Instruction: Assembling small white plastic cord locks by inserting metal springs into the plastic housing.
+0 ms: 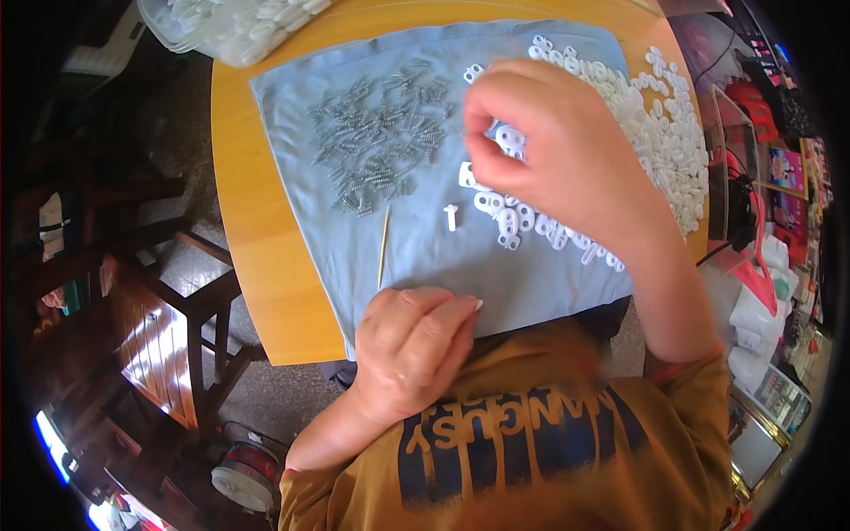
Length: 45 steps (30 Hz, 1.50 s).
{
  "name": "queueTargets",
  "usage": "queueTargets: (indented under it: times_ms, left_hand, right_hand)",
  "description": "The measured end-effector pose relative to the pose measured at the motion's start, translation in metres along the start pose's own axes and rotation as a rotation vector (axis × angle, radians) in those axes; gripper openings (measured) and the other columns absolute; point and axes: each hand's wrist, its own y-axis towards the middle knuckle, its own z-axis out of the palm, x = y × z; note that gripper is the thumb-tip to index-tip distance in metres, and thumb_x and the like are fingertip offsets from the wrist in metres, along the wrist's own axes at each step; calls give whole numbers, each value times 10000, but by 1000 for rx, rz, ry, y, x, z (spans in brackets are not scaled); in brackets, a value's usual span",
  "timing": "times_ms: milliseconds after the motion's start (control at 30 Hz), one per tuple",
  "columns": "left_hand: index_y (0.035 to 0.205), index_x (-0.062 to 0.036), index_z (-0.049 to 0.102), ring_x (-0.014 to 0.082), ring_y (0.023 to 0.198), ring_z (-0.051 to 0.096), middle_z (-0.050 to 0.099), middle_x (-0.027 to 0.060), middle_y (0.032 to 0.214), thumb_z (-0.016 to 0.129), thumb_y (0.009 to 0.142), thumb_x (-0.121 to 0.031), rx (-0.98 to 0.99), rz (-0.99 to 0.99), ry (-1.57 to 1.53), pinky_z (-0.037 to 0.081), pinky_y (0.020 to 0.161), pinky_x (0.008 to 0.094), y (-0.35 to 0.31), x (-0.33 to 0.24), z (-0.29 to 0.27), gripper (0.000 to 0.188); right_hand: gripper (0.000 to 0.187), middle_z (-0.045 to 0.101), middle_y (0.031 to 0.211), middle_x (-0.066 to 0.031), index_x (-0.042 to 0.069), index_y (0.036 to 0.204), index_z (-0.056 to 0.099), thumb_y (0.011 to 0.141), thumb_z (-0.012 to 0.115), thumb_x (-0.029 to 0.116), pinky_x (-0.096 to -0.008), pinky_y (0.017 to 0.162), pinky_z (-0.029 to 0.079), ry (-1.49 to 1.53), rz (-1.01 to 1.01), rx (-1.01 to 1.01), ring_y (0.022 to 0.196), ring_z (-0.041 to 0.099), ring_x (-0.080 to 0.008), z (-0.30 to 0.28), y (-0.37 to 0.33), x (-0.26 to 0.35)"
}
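My left hand rests low over the near edge of a grey-blue cloth, its fingers curled together. A small white plastic piece peeks out at its fingertips; the rest is hidden. Farther right, my right hand hovers above white two-holed plastic pieces, thumb and forefinger bent into a pinch. What lies between those fingertips, if anything, is too small to make out. Left of it spreads a pile of small metal springs. A single white T-shaped piece and a thin wooden stick lie between the hands and springs.
The cloth covers part of a wooden table. Many small white oval pieces are heaped at the table's right side. A clear tub of white pieces stands at the far left. A dark wooden chair is beside the table.
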Motion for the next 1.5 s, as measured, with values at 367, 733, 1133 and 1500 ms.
queueTargets:
  times_ms: [367,733,1133,1500]
  left_hand:
    - [949,-19,583,42,641,472,562,4,868,635,860,-18,-135,-688,-985,385,560,170,14,-24,-14,103]
    - [995,-31,593,23,633,475,579,-19,834,633,878,-59,-139,-811,-1131,395,547,162,11,-34,-8,126]
    - [998,-1,602,41,634,500,590,24,913,623,869,-8,-124,-786,-1122,410,549,173,7,-29,-5,131]
    - [956,1,626,34,642,485,559,20,862,629,846,34,-97,-693,-898,385,566,166,2,-22,-5,114]
  right_hand:
    - [216,621,864,-79,8,902,507,761,623,-107,-232,719,473,960,383,47,799,590,-105,-13,-67,41]
    - [219,625,881,-73,6,935,507,779,634,-81,-235,752,460,1032,368,83,820,589,-101,-12,-88,41]
    - [214,618,874,-70,-3,932,520,770,634,-82,-233,738,460,984,364,101,798,594,-104,-12,-86,44]
    - [182,618,822,-73,9,859,546,748,645,-98,-234,683,468,730,258,58,745,611,-128,-9,-81,49]
